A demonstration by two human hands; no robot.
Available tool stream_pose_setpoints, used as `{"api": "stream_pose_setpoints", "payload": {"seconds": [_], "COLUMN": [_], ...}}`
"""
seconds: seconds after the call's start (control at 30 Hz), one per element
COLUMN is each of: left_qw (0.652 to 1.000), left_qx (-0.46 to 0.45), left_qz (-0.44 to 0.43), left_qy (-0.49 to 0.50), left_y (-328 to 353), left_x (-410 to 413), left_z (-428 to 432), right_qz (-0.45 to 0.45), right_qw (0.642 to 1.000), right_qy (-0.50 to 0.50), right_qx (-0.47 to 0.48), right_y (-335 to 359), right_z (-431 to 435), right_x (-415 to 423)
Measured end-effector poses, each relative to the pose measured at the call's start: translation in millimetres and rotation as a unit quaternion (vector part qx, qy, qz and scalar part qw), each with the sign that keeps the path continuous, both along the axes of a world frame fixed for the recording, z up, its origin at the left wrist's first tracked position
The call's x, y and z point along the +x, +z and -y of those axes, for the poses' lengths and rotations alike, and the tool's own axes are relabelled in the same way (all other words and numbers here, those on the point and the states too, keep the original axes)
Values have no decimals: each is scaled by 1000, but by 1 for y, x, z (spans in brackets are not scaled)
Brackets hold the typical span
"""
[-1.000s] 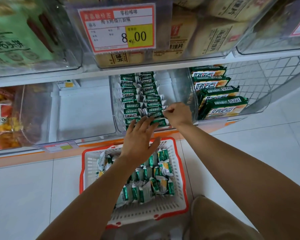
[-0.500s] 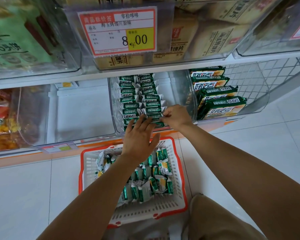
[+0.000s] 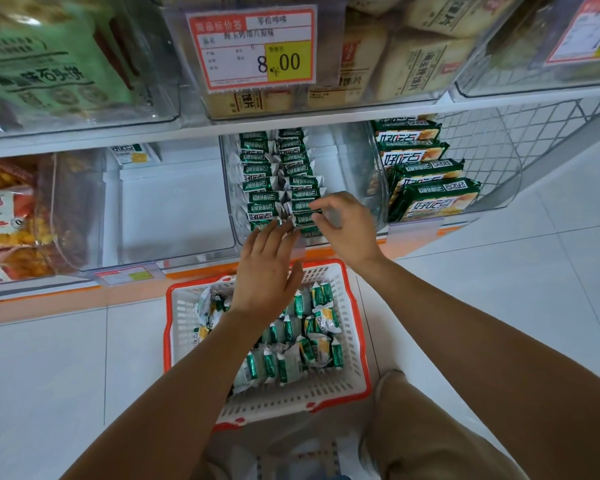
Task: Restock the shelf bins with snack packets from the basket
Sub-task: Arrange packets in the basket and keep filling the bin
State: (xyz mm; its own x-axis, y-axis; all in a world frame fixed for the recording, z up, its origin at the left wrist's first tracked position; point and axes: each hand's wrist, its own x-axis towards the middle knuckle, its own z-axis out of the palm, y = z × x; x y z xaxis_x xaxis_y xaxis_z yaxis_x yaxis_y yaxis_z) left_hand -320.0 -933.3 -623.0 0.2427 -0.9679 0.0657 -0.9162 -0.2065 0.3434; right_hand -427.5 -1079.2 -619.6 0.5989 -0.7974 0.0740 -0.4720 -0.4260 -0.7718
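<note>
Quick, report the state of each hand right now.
Left hand: open, straight fingers touching the front small green foil packets in the clear plastic bin.
Right hand: fingers and thumb pinch one green foil packet in the right row.

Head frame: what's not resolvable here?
All head view.
Small green snack packets in the clear plastic bin: frontmost ones covered by the left hand.
White plastic basket with orange rim: contents under the left forearm hidden.
Red-bordered paper price tag: fine print too small.
Right hand: whether it pinches a packet, its fingers hide.
Top-right tag: cut off by edge.
</note>
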Motion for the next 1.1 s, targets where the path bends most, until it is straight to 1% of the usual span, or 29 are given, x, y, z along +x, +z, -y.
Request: {"api": "stream_pose_setpoints", "payload": {"seconds": [0.03, 0.1, 0.17, 0.2, 0.3, 0.43, 0.63, 0.73, 0.87, 0.93, 1.03, 1.1], "left_qw": [1000, 999, 999, 999, 996, 982, 962, 965, 967, 968, 977, 981], "left_qx": [-14, -31, -25, -9, 77, 184, 261, 244, 225, 212, 142, 99], "left_qz": [4, 19, 28, 26, 12, 7, 33, 20, 57, 76, 101, 111], "left_qy": [4, 13, 27, 36, 54, 47, 66, 95, 110, 113, 122, 127], "left_y": [2, 1, -9, -16, -47, -90, -149, -175, -203, -214, -229, -241], "left_x": [0, 3, 9, 11, 21, 34, 57, 63, 66, 65, 64, 65], "left_z": [-6, -18, -32, -39, -60, -79, -90, -93, -96, -97, -99, -99], "right_qz": [19, 43, 34, 26, 8, -70, -166, -222, -275, -295, -329, -368], "right_qw": [1000, 997, 994, 993, 990, 983, 969, 956, 944, 937, 918, 900], "right_qy": [0, 18, 57, 74, 102, 119, 133, 149, 150, 146, 167, 177], "right_qx": [2, 56, 84, 89, 99, 124, 123, 118, 105, 116, 147, 152], "right_y": [2, 5, -1, -7, -36, -91, -168, -199, -236, -254, -279, -292], "right_z": [-6, -21, -38, -47, -71, -89, -96, -95, -94, -95, -98, -101], "right_x": [0, 1, 3, 3, 4, 9, 30, 38, 43, 45, 51, 57]}}
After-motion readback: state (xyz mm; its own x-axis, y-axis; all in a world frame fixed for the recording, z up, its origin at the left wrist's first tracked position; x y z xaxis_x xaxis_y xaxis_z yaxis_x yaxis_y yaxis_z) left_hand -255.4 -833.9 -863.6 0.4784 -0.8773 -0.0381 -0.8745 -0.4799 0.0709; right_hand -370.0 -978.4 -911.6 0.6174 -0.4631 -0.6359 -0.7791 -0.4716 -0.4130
